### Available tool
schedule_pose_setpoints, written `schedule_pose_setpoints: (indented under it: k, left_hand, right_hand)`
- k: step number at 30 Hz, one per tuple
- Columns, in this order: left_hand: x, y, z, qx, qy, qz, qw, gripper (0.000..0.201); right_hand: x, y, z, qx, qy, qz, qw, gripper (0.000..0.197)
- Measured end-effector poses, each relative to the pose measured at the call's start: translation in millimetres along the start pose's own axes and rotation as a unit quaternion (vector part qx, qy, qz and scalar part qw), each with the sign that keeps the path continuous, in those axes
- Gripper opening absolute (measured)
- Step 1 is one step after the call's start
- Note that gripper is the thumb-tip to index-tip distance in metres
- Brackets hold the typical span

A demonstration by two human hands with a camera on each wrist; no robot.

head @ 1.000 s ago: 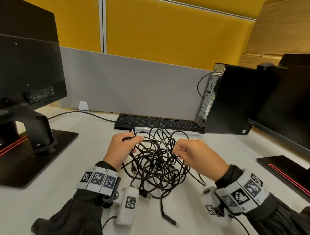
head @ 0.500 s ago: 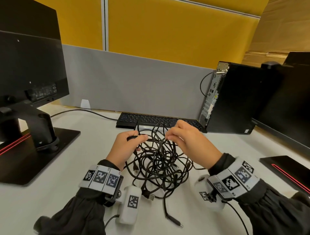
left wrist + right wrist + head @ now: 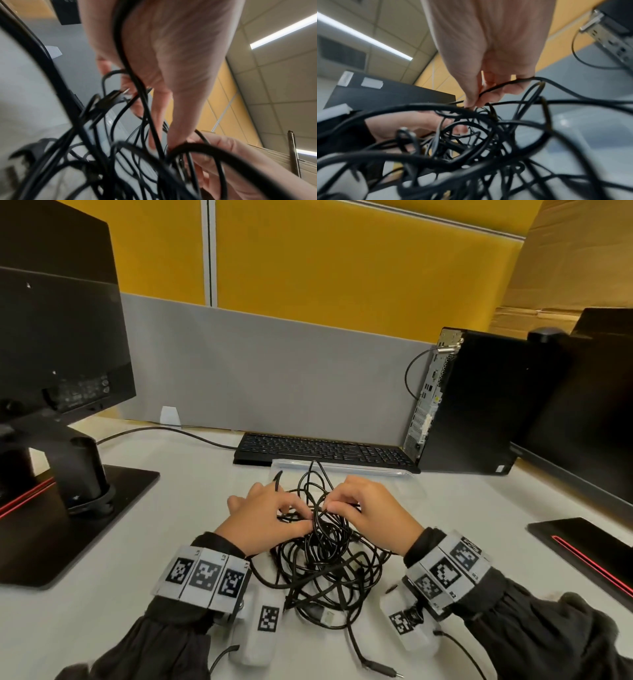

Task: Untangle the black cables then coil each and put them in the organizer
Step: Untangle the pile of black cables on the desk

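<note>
Left hand [image 3: 265,517]: back up, over the far left part of the tangle; thumb and forefinger extend toward the middle, and strands run across palm and fingers in the left wrist view. Whether the fingers close on one strand cannot be told.

Right hand [image 3: 368,513]: back up, just right of the left hand, fingertips [image 3: 471,104] pressed together on a thin black strand at the top of the tangle.

Black cables [image 3: 325,563]: one knotted mass of loops lying on the counter [image 3: 102,611] between both wrists. No single long axis; loops stand up at the far side, toward the keyboard. One loose end trails toward the person and to the right, ending in a slim plug [image 3: 380,669] that points right. A flat connector with a pale metal end [image 3: 323,616] lies at the near edge of the mass.

Clear plastic pouch [image 3: 376,474]: flat on the counter beyond the tangle, long side parallel to the keyboard.

Keyboard [image 3: 325,451]: black, long axis left to right, against the grey partition.

Desktop computer tower [image 3: 479,402]: upright at the right, rear ports facing left; label unreadable.

Monitor [image 3: 58,344]: at the left, back toward the person, on a black stand; sticker text too small to read.

Wristbands [image 3: 205,577]: square black-and-white marker tags on both; lettering not legible.
</note>
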State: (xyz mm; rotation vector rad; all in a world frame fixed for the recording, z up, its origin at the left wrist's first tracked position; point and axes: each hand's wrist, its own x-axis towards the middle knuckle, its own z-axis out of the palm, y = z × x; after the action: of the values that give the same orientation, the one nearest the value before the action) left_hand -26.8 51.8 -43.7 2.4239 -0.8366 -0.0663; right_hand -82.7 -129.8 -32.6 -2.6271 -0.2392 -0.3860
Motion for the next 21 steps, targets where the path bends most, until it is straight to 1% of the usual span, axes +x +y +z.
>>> schedule_pose_setpoints:
  k: [2,3,5,6,7,8,9,10,11,12,13,15,16,17,19,20,21]
  left_hand:
    - [0.7,-2.7,0.2,0.016,-0.047,-0.011,0.999,0.014]
    - [1.0,-3.2,0.1,0.007,-0.050,-0.007,0.999,0.016]
    - [2.1,-3.2,0.3,-0.023,-0.034,0.009,0.999,0.017]
    - [2.6,-2.3,0.6,-0.036,-0.025,0.018,0.999,0.016]
    - [3.5,-1.9,1.8,-0.046,-0.019,0.025,0.998,0.015]
    - [4.1,-1.2,2.9,-0.058,-0.014,0.033,0.998,0.014]
    - [4.3,-0.7,3.6,-0.073,-0.008,0.041,0.996,0.011]
    - [4.6,-0.7,4.1,-0.093,-0.002,0.049,0.994,0.008]
    - [4.7,-1.1,4.3,-0.117,0.005,0.054,0.992,0.005]
    - [5.1,-1.9,4.7,-0.141,0.015,0.056,0.988,0.008]
    - [5.2,-2.5,4.9,-0.164,0.024,0.055,0.985,0.008]
    - [6.0,-3.9,5.7,-0.200,0.051,0.058,0.977,0.013]
    - [6.7,-4.2,5.4,-0.222,0.066,0.060,0.971,0.015]
    - [7.8,-4.0,4.3,-0.250,0.083,0.060,0.963,0.016]
    - [8.9,-2.6,0.7,-0.332,0.121,0.050,0.934,0.016]
    - [9.4,-1.8,-0.9,-0.384,0.138,0.037,0.912,0.018]
    - [9.6,-0.8,-2.9,-0.441,0.152,0.023,0.884,0.021]
  right_hand:
    - [-0.9,1.5,4.6,0.017,-0.005,0.023,1.000,0.015]
    - [-1.4,1.7,6.5,0.024,-0.003,0.033,0.999,0.014]
    - [-4.2,-2.9,6.5,0.058,0.041,0.032,0.997,0.006]
    - [-5.8,-7.5,5.0,0.077,0.069,0.015,0.995,0.005]
    - [-7.0,-13.1,3.4,0.072,0.083,-0.017,0.994,0.010]
    - [-7.2,-18.9,2.4,0.037,0.072,-0.051,0.995,0.017]
    - [-6.7,-24.9,2.6,-0.008,0.040,-0.075,0.996,0.024]
    - [-5.5,-29.4,3.7,-0.049,0.003,-0.080,0.996,0.028]
    - [-2.9,-31.7,4.5,-0.067,-0.026,-0.064,0.995,0.030]
    - [-0.4,-32.0,3.7,-0.061,-0.036,-0.040,0.997,0.030]
    - [2.0,-30.1,1.7,-0.048,-0.031,-0.026,0.998,0.028]
    - [5.2,-23.8,-1.9,-0.047,-0.031,-0.039,0.998,0.015]
    - [5.7,-20.0,-4.3,-0.057,-0.046,-0.046,0.996,0.007]
    - [6.0,-15.0,-7.5,-0.063,-0.059,-0.047,0.995,0.002]
    - [5.4,-4.3,-16.2,-0.080,-0.081,-0.014,0.993,0.019]
    - [4.6,2.1,-21.9,-0.077,-0.096,0.014,0.992,0.023]
    - [3.5,9.4,-27.0,-0.065,-0.112,0.038,0.991,0.024]
